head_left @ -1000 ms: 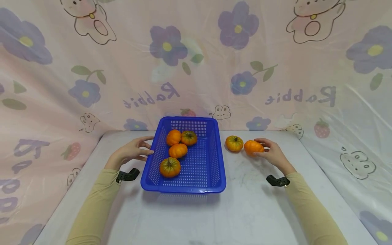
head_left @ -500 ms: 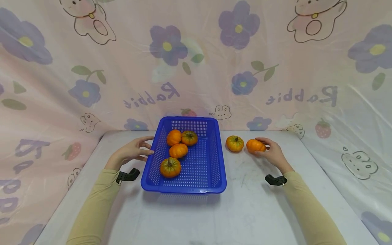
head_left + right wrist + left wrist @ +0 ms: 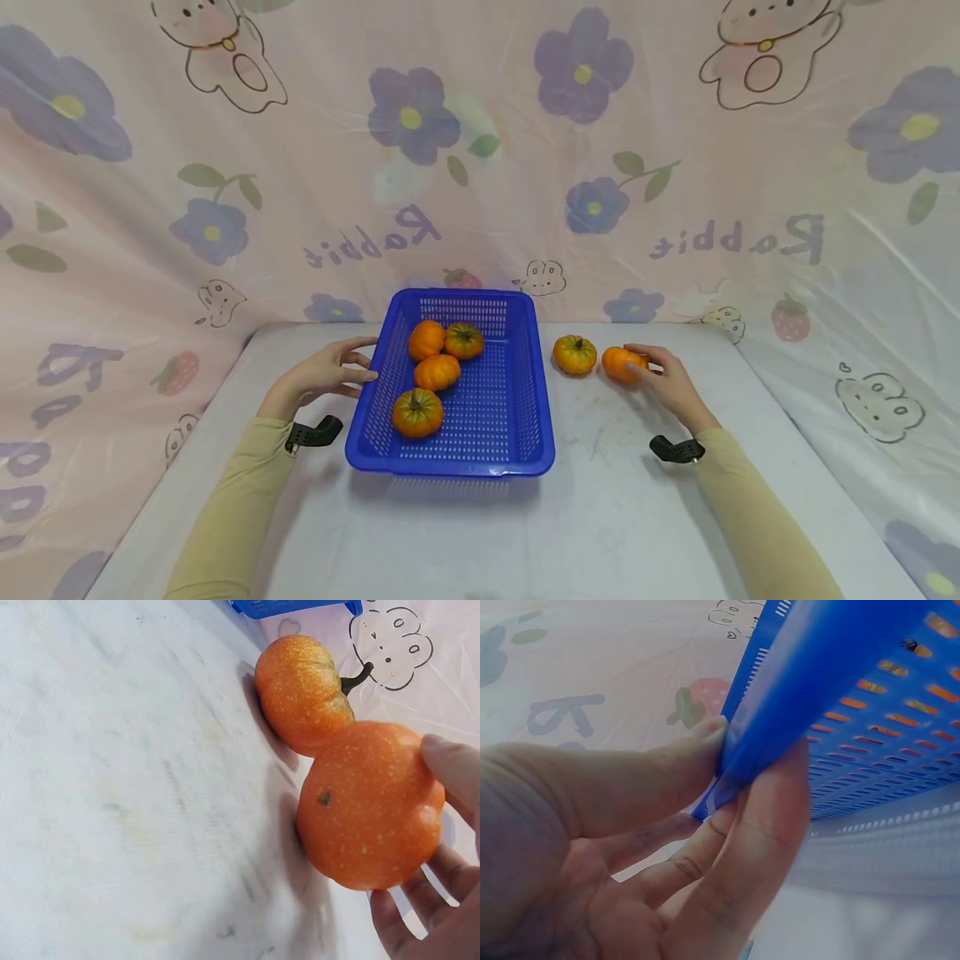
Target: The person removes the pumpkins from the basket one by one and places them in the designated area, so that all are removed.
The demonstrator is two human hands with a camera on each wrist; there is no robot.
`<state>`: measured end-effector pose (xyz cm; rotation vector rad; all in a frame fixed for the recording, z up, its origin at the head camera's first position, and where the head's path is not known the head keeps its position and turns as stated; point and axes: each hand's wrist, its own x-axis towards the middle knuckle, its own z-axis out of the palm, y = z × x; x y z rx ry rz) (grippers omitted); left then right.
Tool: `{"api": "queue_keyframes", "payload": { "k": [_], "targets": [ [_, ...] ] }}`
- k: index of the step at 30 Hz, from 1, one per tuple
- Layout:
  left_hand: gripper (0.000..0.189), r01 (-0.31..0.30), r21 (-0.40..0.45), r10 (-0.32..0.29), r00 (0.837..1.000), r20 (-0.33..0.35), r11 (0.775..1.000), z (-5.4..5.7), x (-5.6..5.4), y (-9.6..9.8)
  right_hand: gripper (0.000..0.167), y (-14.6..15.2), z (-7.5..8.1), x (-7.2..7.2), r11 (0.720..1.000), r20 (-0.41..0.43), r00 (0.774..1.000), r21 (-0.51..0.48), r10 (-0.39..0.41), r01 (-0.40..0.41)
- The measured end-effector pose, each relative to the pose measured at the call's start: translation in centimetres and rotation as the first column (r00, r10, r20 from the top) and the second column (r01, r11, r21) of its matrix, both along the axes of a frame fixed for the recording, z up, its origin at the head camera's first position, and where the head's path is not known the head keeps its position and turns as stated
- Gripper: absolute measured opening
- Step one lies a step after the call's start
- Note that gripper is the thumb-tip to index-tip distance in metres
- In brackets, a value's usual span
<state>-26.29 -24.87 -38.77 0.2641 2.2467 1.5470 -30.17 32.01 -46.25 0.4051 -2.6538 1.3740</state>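
- While the right hand (image 3: 664,379) holds an orange pumpkin (image 3: 618,364) between thumb and fingers, that roundish fruit lies left of the palm, beside a yellow-green pumpkin (image 3: 575,356).
- Farther off, the left hand (image 3: 321,373) pinches the blue basket (image 3: 450,468) by its rim.
- Since half a second ago, the right thumb has shifted farther across the fruit.

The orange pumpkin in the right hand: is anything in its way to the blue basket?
Yes: another pumpkin sits between the orange pumpkin and the blue basket, whose raised side is in the way too.
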Motion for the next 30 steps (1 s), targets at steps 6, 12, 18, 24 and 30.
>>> {"api": "queue_keyframes", "payload": {
  "k": [6, 12, 18, 24, 30],
  "targets": [
    [0.075, -0.007, -0.003, 0.007, 1.0, -0.008, 1.0, 0.1, 0.0, -0.1, 0.048, 0.0, 0.0, 0.1, 1.0, 0.03, 1.0, -0.028, -0.002, 0.003],
    [0.074, 0.004, 0.001, -0.004, 1.0, -0.003, 1.0, 0.0, 0.1, 0.0, 0.059, 0.0, -0.4, 0.1, 0.999, 0.012, 1.0, -0.034, -0.015, 0.015],
    [0.075, -0.006, 0.002, 0.006, 1.0, -0.001, 1.0, 0.0, -0.1, -0.1, 0.068, -0.2, -0.5, -0.2, 0.999, -0.004, 0.999, -0.037, -0.037, 0.037],
    [0.076, 0.002, 0.008, -0.002, 1.0, 0.001, 1.0, 0.0, -0.1, -0.1, 0.072, -0.3, -0.4, -0.5, 0.999, 0.003, 0.999, -0.005, -0.039, 0.039],
    [0.076, 0.005, 0.01, -0.005, 1.0, 0.002, 1.0, 0.0, 0.1, 0.0, 0.071, -0.2, -0.8, -0.9, 0.999, 0.054, 0.998, -0.018, -0.031, 0.032]
  ]
}}
